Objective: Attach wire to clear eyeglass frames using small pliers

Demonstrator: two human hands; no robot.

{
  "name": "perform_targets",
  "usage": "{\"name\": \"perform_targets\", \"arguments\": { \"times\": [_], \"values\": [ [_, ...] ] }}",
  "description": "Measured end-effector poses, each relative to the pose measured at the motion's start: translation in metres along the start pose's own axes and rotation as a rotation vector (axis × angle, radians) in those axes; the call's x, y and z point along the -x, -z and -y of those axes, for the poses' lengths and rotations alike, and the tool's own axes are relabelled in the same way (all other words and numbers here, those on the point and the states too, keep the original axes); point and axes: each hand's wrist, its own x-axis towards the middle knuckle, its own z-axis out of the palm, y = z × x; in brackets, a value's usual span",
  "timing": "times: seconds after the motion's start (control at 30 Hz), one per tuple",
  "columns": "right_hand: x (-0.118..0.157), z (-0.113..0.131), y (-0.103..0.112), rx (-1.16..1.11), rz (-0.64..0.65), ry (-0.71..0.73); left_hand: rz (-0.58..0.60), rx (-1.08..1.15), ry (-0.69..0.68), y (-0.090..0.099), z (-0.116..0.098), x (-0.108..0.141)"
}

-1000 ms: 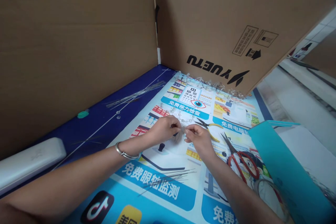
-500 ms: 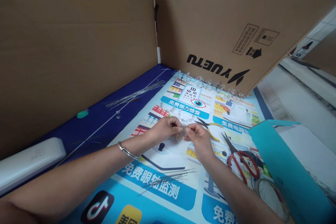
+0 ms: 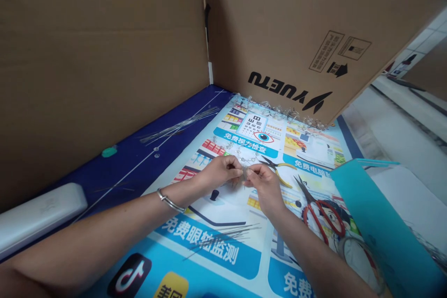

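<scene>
Makeshift craft workspace: pliers (image 3: 276, 166), scissors (image 3: 310, 199) and wires (image 3: 225, 237) on table (image 3: 171, 151); cardboard panels (image 3: 104, 65) along its left and far edges.

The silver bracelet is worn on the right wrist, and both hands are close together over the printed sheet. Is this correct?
Not quite. The silver bracelet is on the left wrist, not the right, as the head view shows. The left hand and right hand are indeed close together over the printed sheet.

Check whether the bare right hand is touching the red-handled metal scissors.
Apart: the head view plainly shows a strip of colourful printed sheet between the bare right hand and the red-handled metal scissors.
</scene>
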Motion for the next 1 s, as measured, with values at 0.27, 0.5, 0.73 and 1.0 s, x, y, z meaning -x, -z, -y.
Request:
{"name": "perform_targets", "arguments": {
  "times": [0.27, 0.5, 0.73, 1.0],
  "values": [
    [-0.008, 0.020, 0.012, 0.388, 0.193, -0.099, 0.052, -0.421, -0.077, 0.015, -0.011, -0.002],
    [0.033, 0.072, 0.001, 1.450, 0.725, 0.302, 0.043, -0.834, -0.299, 0.021, -0.020, 0.002],
    [0.071, 0.065, -0.040, 1.763, 0.969, 0.338, 0.066, -0.999, -0.288, 0.014, -0.020, 0.010],
    [0.058, 0.061, -0.027, 1.649, 1.005, 0.440, 0.034, -0.979, -0.232, 0.014, -0.028, 0.012]
  ]
}}
